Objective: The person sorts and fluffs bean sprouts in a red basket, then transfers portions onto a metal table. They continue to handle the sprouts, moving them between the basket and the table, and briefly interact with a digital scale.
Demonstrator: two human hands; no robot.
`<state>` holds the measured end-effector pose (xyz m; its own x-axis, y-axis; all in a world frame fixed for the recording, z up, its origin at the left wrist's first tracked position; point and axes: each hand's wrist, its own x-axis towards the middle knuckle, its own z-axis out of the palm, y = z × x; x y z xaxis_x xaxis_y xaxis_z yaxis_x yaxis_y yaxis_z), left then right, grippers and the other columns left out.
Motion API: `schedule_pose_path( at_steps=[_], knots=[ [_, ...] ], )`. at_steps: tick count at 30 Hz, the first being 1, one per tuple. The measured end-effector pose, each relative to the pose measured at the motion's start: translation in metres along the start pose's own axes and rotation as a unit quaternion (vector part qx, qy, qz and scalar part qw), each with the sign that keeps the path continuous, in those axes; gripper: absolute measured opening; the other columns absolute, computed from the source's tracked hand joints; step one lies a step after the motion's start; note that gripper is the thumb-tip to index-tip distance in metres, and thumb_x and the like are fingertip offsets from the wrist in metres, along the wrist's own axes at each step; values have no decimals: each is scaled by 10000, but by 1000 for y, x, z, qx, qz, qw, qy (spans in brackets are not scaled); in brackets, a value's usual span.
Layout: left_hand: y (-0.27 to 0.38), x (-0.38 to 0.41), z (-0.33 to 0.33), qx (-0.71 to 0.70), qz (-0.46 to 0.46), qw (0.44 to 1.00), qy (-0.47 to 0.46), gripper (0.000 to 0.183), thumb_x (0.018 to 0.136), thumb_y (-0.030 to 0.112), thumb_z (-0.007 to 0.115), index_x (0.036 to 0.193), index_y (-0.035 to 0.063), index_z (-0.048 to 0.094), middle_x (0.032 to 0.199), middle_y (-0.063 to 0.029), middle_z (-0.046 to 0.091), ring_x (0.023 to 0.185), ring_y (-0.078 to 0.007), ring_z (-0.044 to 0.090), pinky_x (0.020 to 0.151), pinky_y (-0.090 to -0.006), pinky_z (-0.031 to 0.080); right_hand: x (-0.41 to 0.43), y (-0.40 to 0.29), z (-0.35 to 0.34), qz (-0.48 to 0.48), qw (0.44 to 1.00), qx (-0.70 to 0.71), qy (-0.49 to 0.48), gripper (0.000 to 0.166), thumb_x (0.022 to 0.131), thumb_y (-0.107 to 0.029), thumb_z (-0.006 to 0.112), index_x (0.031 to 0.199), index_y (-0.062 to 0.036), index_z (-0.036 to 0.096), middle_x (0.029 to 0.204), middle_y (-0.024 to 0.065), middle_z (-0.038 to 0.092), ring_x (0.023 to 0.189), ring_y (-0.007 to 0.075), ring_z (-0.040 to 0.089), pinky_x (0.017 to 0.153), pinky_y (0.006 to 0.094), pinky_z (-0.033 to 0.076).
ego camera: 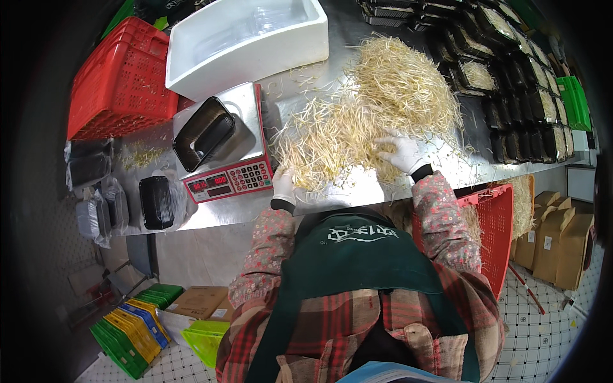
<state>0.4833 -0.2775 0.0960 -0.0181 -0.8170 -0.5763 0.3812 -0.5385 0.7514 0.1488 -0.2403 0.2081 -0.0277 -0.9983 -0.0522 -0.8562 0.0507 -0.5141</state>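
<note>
A large heap of bean sprouts [402, 86] lies on the metal table [316, 203], with a looser spread of them nearer me. My left hand [284, 185], in a white glove, touches the left edge of the spread; its fingertips are partly hidden, and a grip cannot be told. My right hand [402, 152], also gloved, rests at the right side of the sprouts with its fingers apart. Left of my left hand stands a red digital scale [227, 179] with a steel pan. An empty black plastic tray [205, 134] sits tilted on that pan.
Behind the scale are a white foam box [249, 57] and a red crate [139, 81]. Stacked trays of sprouts [479, 75] fill the right. Wrapped black trays [156, 202] lie at the left. Below the table edge, a red basket [493, 239] stands by my right arm.
</note>
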Motion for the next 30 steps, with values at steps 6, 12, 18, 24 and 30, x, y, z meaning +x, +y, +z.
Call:
schedule_pose_path(
  at_steps=[6, 12, 18, 24, 30],
  knots=[
    [-8, 1, 20, 6, 37, 999, 10, 308, 849, 88, 552, 1145, 15, 511, 1049, -77, 578, 928, -189, 563, 775, -343, 474, 19, -74, 85, 21, 991, 129, -8, 517, 781, -339, 612, 1198, -49, 516, 1094, 184, 579, 1016, 317, 555, 881, 373, 437],
    [36, -33, 79, -79, -5, 994, -69, 379, 819, 113, 631, 1163, 17, 504, 1051, -86, 593, 938, -176, 569, 806, -304, 457, 11, -134, 77, -23, 952, 304, 16, 487, 754, -197, 639, 1196, -43, 505, 942, 143, 537, 813, 247, 546, 767, 308, 451],
    [10, -4, 31, 12, 29, 1000, 2, 311, 768, 15, 644, 1072, -10, 582, 970, -69, 630, 845, -159, 606, 752, -276, 488, 0, -56, 57, 43, 961, 262, 77, 483, 771, -277, 655, 1180, -52, 530, 1031, 103, 556, 863, 213, 556, 809, 326, 449],
    [-3, -4, 28, 22, 68, 997, -5, 300, 760, 11, 660, 1046, 23, 568, 956, -33, 623, 806, -130, 587, 723, -255, 463, 3, -28, 56, 186, 969, -106, 123, 837, 665, -548, 676, 1313, -109, 378, 1299, 182, 388, 1164, 369, 398, 909, 474, 399],
    [-14, 6, 11, 55, 62, 996, 19, 373, 737, -33, 651, 1092, 5, 543, 977, -57, 622, 847, -155, 590, 769, -260, 456, 18, 31, 42, 178, 951, 243, 73, 455, 646, -71, 718, 1083, -77, 592, 1023, 130, 605, 932, 235, 589, 859, 307, 464]
  ],
)
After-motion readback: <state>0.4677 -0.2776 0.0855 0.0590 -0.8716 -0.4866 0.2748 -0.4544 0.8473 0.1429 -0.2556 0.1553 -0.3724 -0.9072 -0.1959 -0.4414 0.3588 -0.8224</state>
